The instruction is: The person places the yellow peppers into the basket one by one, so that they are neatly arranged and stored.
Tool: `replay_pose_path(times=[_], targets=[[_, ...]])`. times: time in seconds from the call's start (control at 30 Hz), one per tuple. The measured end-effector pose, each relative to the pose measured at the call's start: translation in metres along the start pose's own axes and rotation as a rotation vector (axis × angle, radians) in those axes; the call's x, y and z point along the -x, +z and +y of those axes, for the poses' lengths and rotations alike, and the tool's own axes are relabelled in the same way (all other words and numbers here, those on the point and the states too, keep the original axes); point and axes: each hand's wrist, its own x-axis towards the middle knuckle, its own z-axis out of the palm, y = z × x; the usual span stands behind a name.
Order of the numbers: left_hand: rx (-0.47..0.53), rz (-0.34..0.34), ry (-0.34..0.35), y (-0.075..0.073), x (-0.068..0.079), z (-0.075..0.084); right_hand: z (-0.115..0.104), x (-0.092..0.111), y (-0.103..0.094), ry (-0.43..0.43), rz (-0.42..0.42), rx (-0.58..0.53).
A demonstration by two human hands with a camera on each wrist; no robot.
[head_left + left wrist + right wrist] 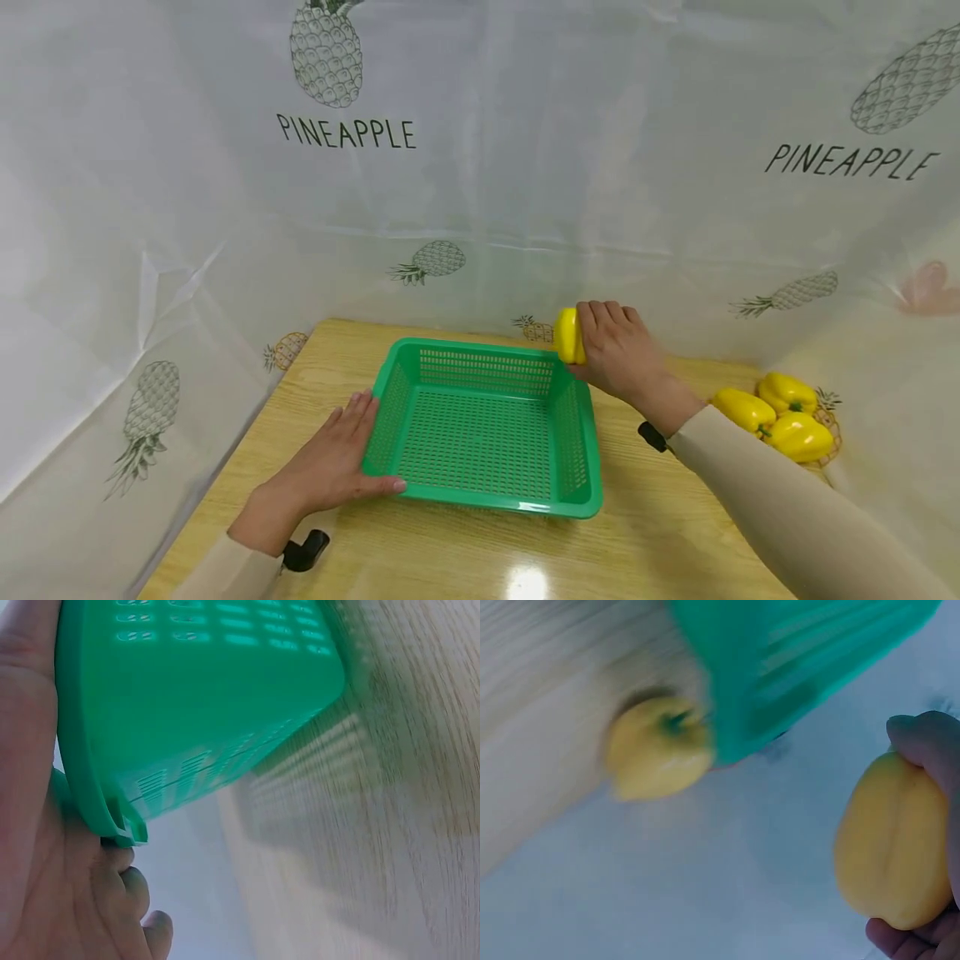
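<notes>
1. The right hand [618, 350] grips one yellow pepper [568, 335], thumb at one end and fingertips at the other, as the right wrist view shows.
2. From where I stand, that pepper is up at the basket's far right corner; whether it touches the rim, I can't tell.
3. The left hand [330, 462] holds nothing closed in it: its fingers stretch along the left rim of the green basket [472, 442], thumb spread onto the near rim.
4. The basket sits upright on the wooden table [637, 542], its slotted floor showing.
5. Three more peppers [800, 437] lie bunched at the table's right.
6. The right wrist view has a loose pepper [660, 754], blurred, close to the basket's outside.
7. A pineapple-print sheet [525, 167] hangs behind.
</notes>
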Motion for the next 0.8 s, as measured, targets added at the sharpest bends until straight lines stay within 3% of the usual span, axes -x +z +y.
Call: replay_pose_path(times=[0.17, 0.33, 0.57, 0.8], targets=[[-0.037, -0.009, 0.002, -0.004, 0.001, 0.001, -0.043, -0.036, -0.002, -0.044, 0.023, -0.022], [-0.041, -0.019, -0.004, -0.006, 0.0, 0.001, -0.088, -0.061, 0.011, -0.069, 0.02, -0.021], [-0.031, -0.028, -0.017, -0.003, -0.002, 0.001, -0.137, -0.071, 0.038, -0.103, -0.039, -0.068], [-0.01, -0.034, -0.023, -0.004, -0.001, 0.003, -0.169, -0.074, 0.06, -0.126, -0.149, -0.124]])
